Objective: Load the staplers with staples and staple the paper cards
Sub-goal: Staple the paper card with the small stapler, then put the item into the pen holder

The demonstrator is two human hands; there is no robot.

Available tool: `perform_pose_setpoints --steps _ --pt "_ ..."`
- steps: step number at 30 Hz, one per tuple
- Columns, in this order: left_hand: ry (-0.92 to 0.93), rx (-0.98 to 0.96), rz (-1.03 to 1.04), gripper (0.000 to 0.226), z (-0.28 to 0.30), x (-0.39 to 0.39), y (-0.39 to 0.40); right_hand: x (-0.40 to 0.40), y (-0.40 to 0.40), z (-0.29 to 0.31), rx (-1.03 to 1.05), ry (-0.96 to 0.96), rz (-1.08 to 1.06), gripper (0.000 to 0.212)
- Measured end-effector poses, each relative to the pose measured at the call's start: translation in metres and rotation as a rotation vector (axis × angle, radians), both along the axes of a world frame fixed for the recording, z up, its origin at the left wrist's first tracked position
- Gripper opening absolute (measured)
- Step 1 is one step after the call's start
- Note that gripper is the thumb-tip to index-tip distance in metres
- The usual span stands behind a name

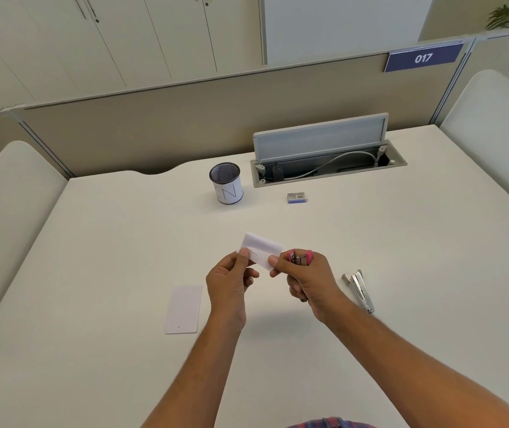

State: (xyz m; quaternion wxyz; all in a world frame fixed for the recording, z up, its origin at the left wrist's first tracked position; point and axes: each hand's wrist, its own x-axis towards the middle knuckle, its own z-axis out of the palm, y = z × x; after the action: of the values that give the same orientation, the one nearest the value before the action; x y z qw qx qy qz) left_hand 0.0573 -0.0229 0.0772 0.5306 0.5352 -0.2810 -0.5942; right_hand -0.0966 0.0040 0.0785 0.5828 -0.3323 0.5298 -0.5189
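Observation:
Above the middle of the desk, my left hand (231, 279) pinches the left edge of a white paper card (260, 250). My right hand (305, 279) grips a pink stapler (301, 257) and its thumb also presses on the card's right edge. A few small staple marks show on the card near my left thumb. A second white card (184, 308) lies flat on the desk to the left. To the right of my right hand lies a silver stapler (358, 290). A small box of staples (297, 198) sits farther back.
A mesh pen cup (226, 187) with a white label stands at the back centre. Behind the staple box, an open cable hatch (327, 163) with its lid up shows a cable. The white desk (401, 257) is bounded by beige partitions.

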Motion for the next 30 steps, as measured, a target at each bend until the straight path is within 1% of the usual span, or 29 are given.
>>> perform_pose_setpoints --steps 6,11,13,15,19,21,25,27,30 --pt "0.025 0.012 0.031 0.017 0.001 0.000 -0.048 0.008 -0.047 0.009 0.000 0.062 -0.021 0.030" --pt "0.071 0.071 0.052 0.013 0.003 0.002 -0.100 0.016 -0.104 0.016 0.029 0.112 -0.088 0.027" --pt "0.032 0.052 0.066 0.011 0.002 0.003 -0.122 0.019 -0.128 0.018 0.026 0.160 -0.107 0.026" --pt "-0.079 0.013 0.086 0.006 0.000 0.004 -0.143 0.021 -0.153 0.020 0.017 0.200 -0.109 0.023" --pt "-0.403 -0.138 0.129 0.027 -0.003 0.008 -0.179 0.022 -0.207 0.020 0.027 0.236 -0.155 0.023" --pt "-0.602 -0.210 0.102 0.034 -0.008 0.012 -0.193 0.023 -0.233 0.018 0.024 0.277 -0.190 0.024" --pt "-0.886 -0.368 -0.014 0.045 -0.027 0.018 -0.216 0.026 -0.276 0.011 0.021 0.408 -0.231 0.023" --pt "-0.972 -0.425 -0.071 0.049 -0.038 0.020 -0.226 0.029 -0.292 0.007 0.020 0.477 -0.217 0.027" --pt "-1.032 -0.449 -0.123 0.048 -0.048 0.023 -0.235 0.033 -0.307 0.002 0.020 0.586 -0.191 0.038"
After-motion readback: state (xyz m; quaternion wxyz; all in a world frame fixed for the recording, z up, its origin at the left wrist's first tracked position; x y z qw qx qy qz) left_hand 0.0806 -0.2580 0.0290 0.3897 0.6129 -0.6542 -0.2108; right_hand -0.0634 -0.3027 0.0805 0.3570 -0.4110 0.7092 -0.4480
